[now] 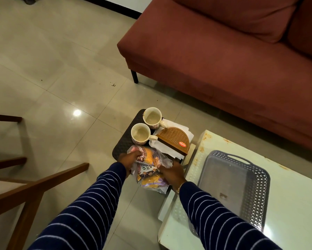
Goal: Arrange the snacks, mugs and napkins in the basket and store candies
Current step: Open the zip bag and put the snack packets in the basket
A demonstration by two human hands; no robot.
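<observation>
Hands, left hand (131, 157) and right hand (171, 173), both grip snack packets (149, 170) on the dark tray (123, 141) beside two mugs (140, 134) and a napkin holder (175, 139), while the grey basket (256, 186) sits on the white table (286, 204).

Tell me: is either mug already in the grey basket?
No, both mugs stand on the dark stool beside the table, and the grey basket holds nothing.
</observation>
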